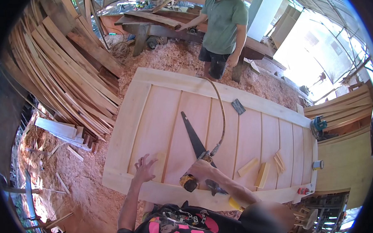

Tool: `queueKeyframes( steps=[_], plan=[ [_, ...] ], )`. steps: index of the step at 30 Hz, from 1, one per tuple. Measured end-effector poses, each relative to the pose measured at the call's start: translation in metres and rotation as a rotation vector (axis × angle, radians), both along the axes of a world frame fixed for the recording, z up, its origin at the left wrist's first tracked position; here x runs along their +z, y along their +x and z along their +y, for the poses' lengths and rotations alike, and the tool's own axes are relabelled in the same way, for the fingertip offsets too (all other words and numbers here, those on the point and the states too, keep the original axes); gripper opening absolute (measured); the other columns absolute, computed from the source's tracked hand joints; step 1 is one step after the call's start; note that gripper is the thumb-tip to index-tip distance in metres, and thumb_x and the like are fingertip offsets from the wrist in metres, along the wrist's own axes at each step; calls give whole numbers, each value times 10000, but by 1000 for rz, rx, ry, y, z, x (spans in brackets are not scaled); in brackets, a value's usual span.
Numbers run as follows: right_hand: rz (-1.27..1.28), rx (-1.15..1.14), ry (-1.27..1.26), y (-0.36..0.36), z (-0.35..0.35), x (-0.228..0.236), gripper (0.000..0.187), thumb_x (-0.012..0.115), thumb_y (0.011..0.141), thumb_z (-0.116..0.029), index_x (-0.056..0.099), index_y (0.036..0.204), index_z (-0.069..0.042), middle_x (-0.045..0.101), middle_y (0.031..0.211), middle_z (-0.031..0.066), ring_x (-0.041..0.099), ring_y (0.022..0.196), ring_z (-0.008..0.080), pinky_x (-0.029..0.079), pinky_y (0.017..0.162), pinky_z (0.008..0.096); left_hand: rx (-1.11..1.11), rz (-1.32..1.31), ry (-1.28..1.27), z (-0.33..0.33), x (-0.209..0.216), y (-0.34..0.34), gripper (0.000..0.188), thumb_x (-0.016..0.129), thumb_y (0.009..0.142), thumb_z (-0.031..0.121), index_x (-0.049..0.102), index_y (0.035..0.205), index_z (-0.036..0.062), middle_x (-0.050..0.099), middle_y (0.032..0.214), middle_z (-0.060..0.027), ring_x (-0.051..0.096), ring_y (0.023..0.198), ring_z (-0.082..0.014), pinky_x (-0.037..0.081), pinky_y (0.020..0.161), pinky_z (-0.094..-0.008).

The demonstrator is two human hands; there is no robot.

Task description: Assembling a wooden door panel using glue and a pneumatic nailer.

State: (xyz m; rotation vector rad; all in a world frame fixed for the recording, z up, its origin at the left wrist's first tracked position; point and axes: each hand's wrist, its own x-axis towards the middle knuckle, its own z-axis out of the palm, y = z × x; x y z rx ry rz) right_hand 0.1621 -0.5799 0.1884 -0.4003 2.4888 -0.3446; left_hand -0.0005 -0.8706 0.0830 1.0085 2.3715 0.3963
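Note:
A large pale wooden door panel with grooved boards lies flat in front of me. My right hand is wrapped round a yellow and black hand-held power tool above the panel's near side. A thin brown hose or cord curves from it toward the far edge. My left hand is raised over the near left part with fingers spread, holding nothing. Beside it lies a small pale wood piece. A hand saw rests on the panel, its near end partly hidden by my right hand and the tool.
Wood offcuts, a dark grey flat pad, a teal power tool and a small can lie on the panel. Another person stands beyond it near a workbench. Stacked boards lean at left; shavings cover the floor.

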Motion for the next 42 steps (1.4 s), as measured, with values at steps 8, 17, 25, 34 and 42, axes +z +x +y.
queueKeyframes(
  steps=[8, 17, 25, 34, 42],
  plan=[
    [86, -5, -35, 9, 5, -52, 293, 803, 676, -233, 771, 963, -184, 754, 855, 91, 739, 830, 317, 578, 717, 456, 120, -15, -59, -29, -58, 10, 1018, 884, 655, 358, 413, 1557, 321, 180, 1657, -110, 166, 1513, -435, 269, 1108, -760],
    [-5, -21, -105, -31, 22, 4, 479, 840, 648, -251, 756, 1110, -155, 756, 950, 101, 714, 933, 326, 544, 803, 450, 528, 6, 223, -9, -47, 53, 846, 791, 755, 257, 405, 1503, 165, 432, 1490, -131, 365, 1408, -381, 279, 1114, -625],
    [93, -129, -210, -57, 0, 14, 400, 816, 687, -199, 763, 1082, -161, 749, 931, 130, 702, 895, 370, 553, 755, 475, 654, 46, 269, 18, -47, 94, 835, 806, 777, 266, 396, 1492, 131, 472, 1422, -147, 401, 1352, -377, 280, 1078, -605],
    [-20, -150, -86, -107, -21, 16, 469, 821, 675, -142, 749, 1138, -164, 750, 977, 134, 693, 933, 397, 564, 771, 458, 702, -14, 346, 8, -43, 89, 826, 823, 762, 201, 415, 1478, 136, 470, 1412, -139, 397, 1348, -365, 254, 1092, -587],
    [22, -167, -120, -119, -29, 9, 427, 840, 686, -182, 769, 1107, -164, 759, 935, 120, 712, 871, 372, 572, 760, 465, 638, 8, 257, -35, -46, 93, 790, 782, 797, 296, 425, 1482, 129, 430, 1416, -106, 352, 1381, -317, 221, 1098, -584]
  ],
)
